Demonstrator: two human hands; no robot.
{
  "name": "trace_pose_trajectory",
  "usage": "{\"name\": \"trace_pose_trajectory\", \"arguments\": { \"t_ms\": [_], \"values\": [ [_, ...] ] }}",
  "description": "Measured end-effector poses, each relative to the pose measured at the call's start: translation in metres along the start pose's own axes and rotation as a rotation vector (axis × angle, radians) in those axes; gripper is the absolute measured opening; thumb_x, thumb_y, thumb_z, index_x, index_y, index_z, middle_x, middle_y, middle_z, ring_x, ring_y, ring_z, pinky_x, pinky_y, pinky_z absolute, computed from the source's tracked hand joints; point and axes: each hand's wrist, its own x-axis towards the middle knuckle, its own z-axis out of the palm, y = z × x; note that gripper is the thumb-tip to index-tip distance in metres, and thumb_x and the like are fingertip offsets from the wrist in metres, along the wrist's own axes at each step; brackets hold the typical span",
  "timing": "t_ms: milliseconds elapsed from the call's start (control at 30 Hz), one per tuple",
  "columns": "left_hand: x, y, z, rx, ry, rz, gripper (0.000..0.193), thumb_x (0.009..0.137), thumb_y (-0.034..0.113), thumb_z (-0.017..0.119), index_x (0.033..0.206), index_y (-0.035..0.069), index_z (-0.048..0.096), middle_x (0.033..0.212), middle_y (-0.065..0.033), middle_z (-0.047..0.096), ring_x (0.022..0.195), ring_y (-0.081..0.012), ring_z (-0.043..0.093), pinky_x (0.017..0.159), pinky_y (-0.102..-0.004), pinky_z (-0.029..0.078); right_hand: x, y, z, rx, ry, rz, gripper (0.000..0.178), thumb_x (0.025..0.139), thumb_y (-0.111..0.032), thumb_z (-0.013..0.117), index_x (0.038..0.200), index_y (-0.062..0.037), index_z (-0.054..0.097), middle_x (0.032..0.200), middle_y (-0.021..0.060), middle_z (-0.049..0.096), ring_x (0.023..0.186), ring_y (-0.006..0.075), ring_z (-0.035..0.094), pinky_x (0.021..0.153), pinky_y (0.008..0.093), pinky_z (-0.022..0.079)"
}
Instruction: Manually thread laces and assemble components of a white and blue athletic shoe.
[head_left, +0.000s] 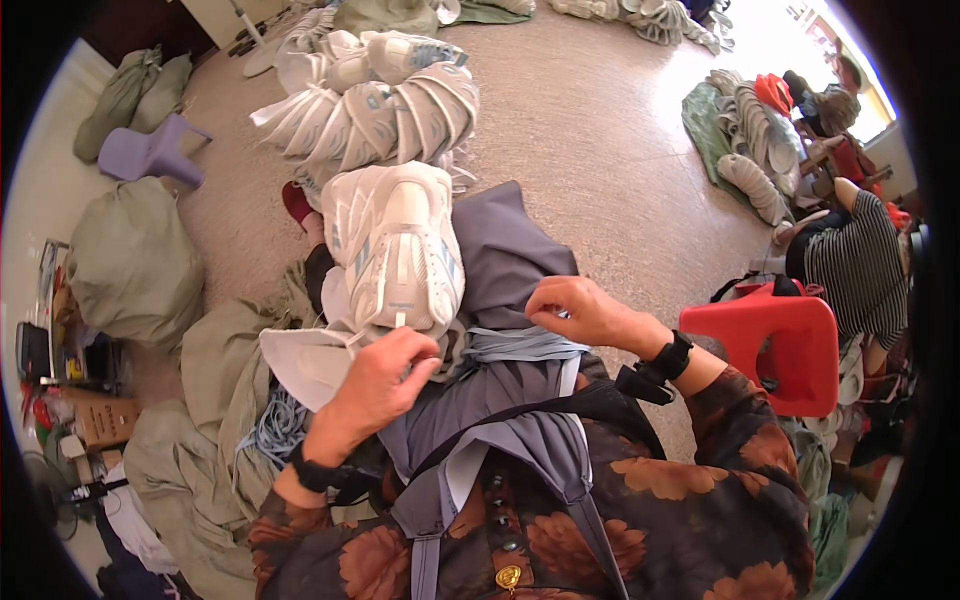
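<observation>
On my lap lies a stack of white shoe uppers with pale blue stripes; the top shoe upper (405, 255) has its tongue showing. My left hand (385, 380) is at the near end of this stack, fingers curled in beside a small white tab (400, 320). What its fingertips hold is hidden. To the right, my right hand (580, 310) hangs with thumb and fingers drawn together; anything pinched there is too small to make out. Below it, a bundle of light blue laces (525, 344) lies across my grey apron (510, 245). A loose white piece (300, 365) sits left of my left hand.
Ahead on the floor, more nested uppers (380, 115) form a curved row. A purple stool (155, 150) and stuffed sacks (135, 260) stand left. At the right are a red stool (770, 345) and a person in a striped top (855, 260). More blue laces (275, 430) lie near my left forearm.
</observation>
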Motion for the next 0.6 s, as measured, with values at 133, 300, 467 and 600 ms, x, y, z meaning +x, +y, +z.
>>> {"name": "trace_pose_trajectory", "arguments": {
  "t_ms": [133,300,467,600],
  "values": [
    [0.005,-0.005,0.035,0.111,0.076,-0.022,0.020,0.090,0.002,0.061,0.110,0.000,0.061,0.105,-0.0175,0.063,0.097,-0.0391,0.063,0.082,-0.0435,0.051,0.013,-0.006,0.028,-0.176,-0.019,-0.118,0.011,0.085,-0.013,0.065,0.089,-0.0037,0.069,0.085,0.0142,0.066,0.083,0.0371,0.066,0.075,0.0457,0.052],
    [0.025,-0.015,0.063,0.039,0.127,0.186,0.027,0.089,-0.003,0.061,0.116,-0.002,0.058,0.110,-0.0203,0.063,0.101,-0.0377,0.064,0.087,-0.0396,0.052,0.040,-0.008,0.059,-0.498,-0.161,-0.054,0.010,0.081,-0.014,0.068,0.087,-0.0062,0.068,0.083,0.0153,0.064,0.085,0.0368,0.066,0.074,0.0465,0.052],
    [0.028,-0.017,0.070,-0.207,0.168,0.012,0.046,0.090,-0.001,0.065,0.132,-0.003,0.047,0.117,-0.0192,0.063,0.107,-0.0286,0.066,0.094,-0.0368,0.051,0.046,-0.011,0.041,-0.078,-0.069,-0.049,0.010,0.083,-0.013,0.068,0.083,-0.0037,0.065,0.081,0.0134,0.062,0.076,0.0262,0.062,0.069,0.0387,0.050],
    [0.026,-0.008,0.061,-0.781,-0.056,-0.099,0.037,0.100,0.014,0.062,0.131,-0.001,0.050,0.113,-0.0068,0.065,0.102,-0.0130,0.062,0.092,-0.0296,0.049,0.029,-0.040,0.012,0.620,-0.249,0.244,0.013,0.095,-0.013,0.063,0.089,-0.0019,0.063,0.084,0.0013,0.062,0.077,0.0124,0.058,0.072,0.0281,0.048]
  ]
}}
